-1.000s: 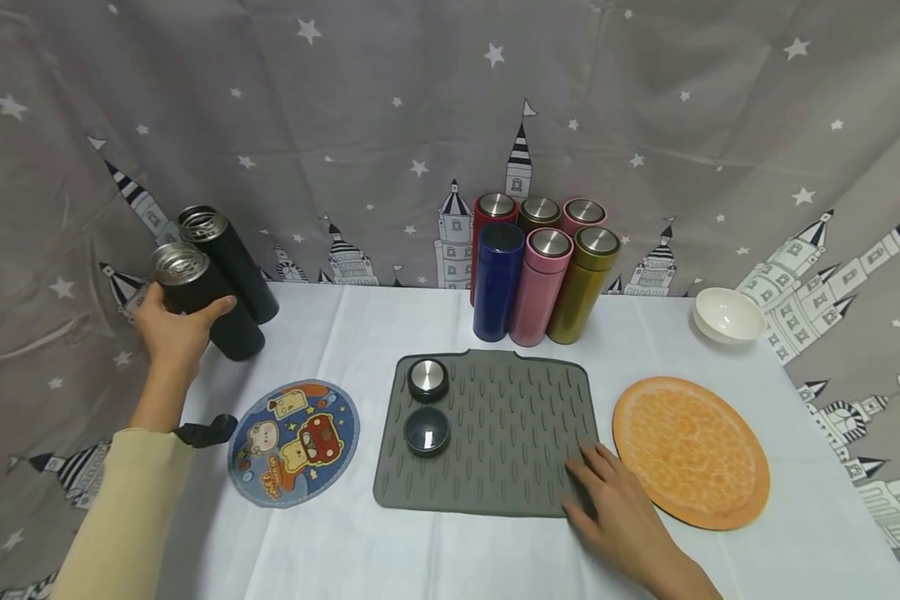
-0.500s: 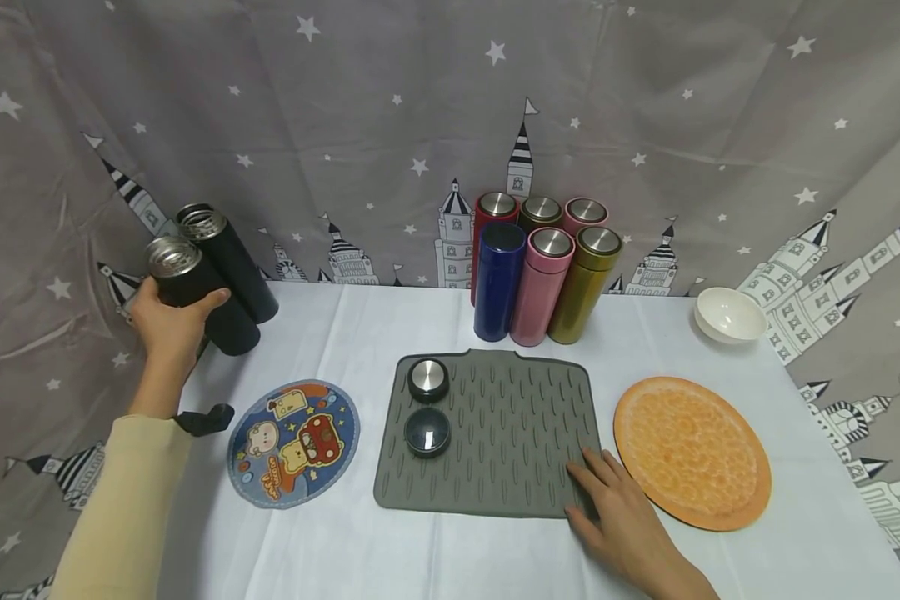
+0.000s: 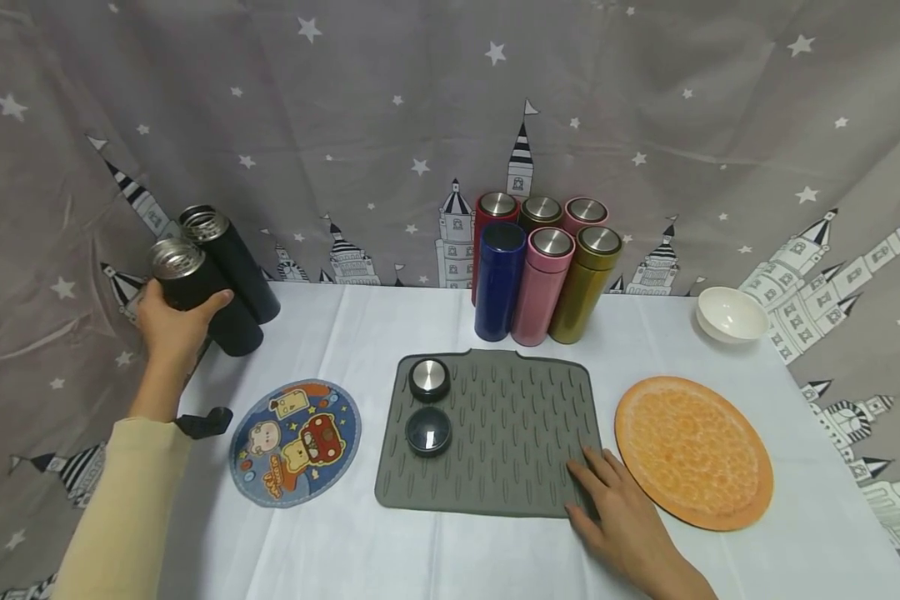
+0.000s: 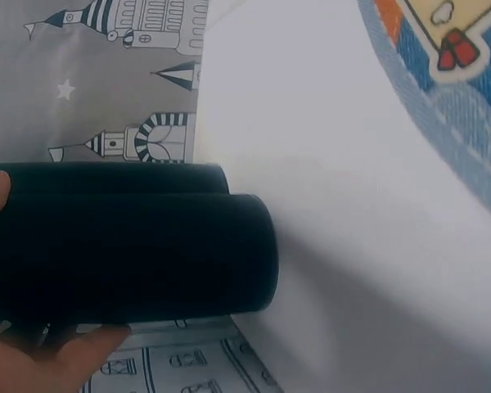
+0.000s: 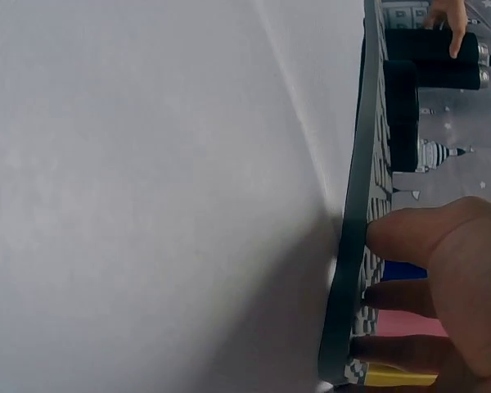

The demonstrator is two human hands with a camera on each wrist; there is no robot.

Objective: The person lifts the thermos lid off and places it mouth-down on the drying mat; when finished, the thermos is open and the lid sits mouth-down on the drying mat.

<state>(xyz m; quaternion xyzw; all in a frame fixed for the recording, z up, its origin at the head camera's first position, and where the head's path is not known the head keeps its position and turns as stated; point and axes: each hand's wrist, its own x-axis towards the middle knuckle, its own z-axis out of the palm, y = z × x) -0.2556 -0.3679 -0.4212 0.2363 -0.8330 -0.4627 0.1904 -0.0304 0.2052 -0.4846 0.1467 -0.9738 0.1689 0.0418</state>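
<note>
**Left hand (image 3: 174,323) grips a lidless black flask (image 3: 231,323) at the back left**

Before me spreads a white-clothed table (image 3: 345,550). Front and centre lies a grey ribbed mat (image 3: 525,433); the right hand (image 3: 621,512) rests on its right edge, fingers extended and holding nothing. The gripped flask is well to the left, its lidless neighbour (image 3: 236,265) just behind it. Thumb and fingers wrap its upper body, below the steel mouth. The left wrist view is dark, so I can't say whether its base touches the cloth.

I'd expect a stiff, metal-walled cylinder, moderate in weight, smooth enough to slip and top-heavy if nudged. The upper body, clear of the rim, looks the sound place to hold, with care not to knock the neighbour.

Smallest of all, a steel-topped lid (image 3: 429,377) and a dark lid (image 3: 428,432) sit on the mat's left side.
</note>
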